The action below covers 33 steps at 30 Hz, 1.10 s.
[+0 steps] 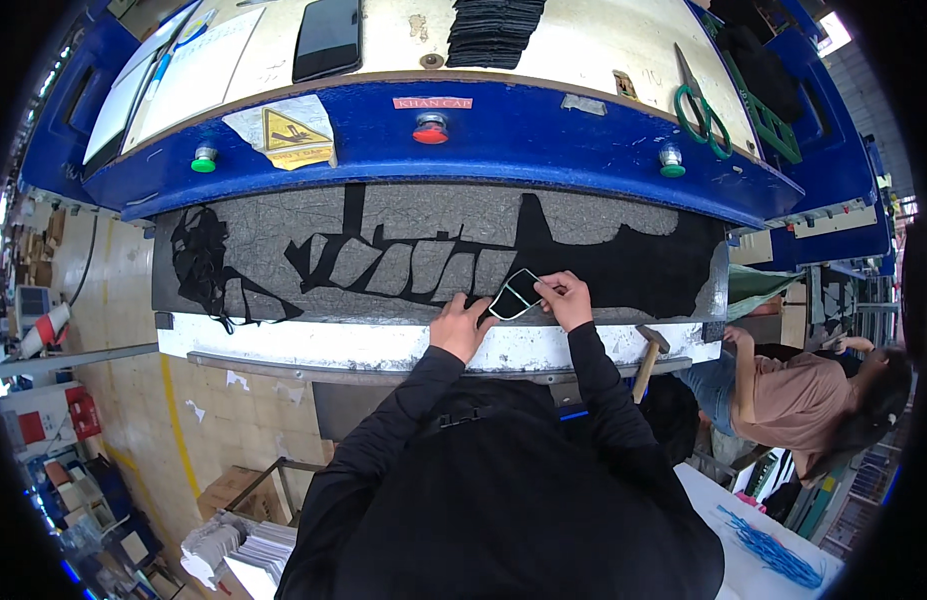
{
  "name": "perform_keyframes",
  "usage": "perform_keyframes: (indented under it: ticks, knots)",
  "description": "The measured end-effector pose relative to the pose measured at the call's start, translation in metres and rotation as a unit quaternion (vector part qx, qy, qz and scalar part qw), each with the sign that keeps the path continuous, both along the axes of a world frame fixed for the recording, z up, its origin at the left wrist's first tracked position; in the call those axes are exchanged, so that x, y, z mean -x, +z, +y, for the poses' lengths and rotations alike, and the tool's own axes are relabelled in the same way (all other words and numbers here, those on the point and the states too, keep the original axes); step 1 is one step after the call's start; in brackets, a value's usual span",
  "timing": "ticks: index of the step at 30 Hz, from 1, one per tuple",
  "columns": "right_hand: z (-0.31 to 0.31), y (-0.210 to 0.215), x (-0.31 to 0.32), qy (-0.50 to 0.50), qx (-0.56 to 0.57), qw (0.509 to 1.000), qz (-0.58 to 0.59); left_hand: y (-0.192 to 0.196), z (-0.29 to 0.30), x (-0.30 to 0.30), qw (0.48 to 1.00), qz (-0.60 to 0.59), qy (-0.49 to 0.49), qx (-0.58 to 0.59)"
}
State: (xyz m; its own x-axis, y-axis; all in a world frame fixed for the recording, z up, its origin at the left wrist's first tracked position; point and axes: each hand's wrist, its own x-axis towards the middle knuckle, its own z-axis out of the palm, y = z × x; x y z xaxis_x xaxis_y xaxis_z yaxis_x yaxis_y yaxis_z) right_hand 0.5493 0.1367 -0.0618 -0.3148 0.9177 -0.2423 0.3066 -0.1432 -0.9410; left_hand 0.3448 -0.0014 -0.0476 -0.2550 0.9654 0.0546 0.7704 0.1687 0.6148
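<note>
A small cutting die (518,294), a thin pale metal frame with a crossbar, is held over the black material between my two hands. My left hand (461,328) pinches its lower left corner. My right hand (565,298) grips its right edge with thumb and fingers. Beneath it lies a black sheet of material (628,265), uncut on the right and with several cut-out openings to the left. A tangle of black scraps (198,255) sits at the left end of the scratched grey cutting pad (258,220).
A blue machine beam (373,130) with a red button (430,128) and green buttons spans the far side. On its top rest a phone (328,40), stacked black pieces (493,30) and green-handled scissors (701,115). A hammer (648,360) lies at the near right edge; another person (803,400) is beyond.
</note>
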Motion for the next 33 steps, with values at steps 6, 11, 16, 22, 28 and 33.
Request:
perform_keyframes:
  ticks: [6,11,16,22,28,33]
  knots:
    - [0.012,0.02,0.007,0.012,-0.015,1.0,-0.013,0.012,0.006,0.001,0.998,-0.047,0.008,0.049]
    - [0.002,0.0,0.002,0.027,-0.03,0.999,-0.027,0.004,-0.002,0.002,0.999,-0.002,-0.013,0.046]
    - [-0.012,-0.006,-0.01,0.014,-0.019,1.0,0.013,0.002,-0.009,-0.003,0.999,0.015,-0.033,0.02]
    - [-0.002,-0.007,-0.011,0.003,-0.016,0.999,0.031,-0.001,-0.003,-0.005,1.0,-0.001,-0.016,-0.02]
    - [0.003,-0.01,-0.003,0.0,-0.016,1.0,0.001,0.004,0.005,-0.002,1.0,-0.001,-0.009,0.024]
    - [0.004,-0.007,-0.003,0.007,-0.015,1.0,-0.016,0.003,0.006,-0.002,0.999,0.004,-0.018,0.031]
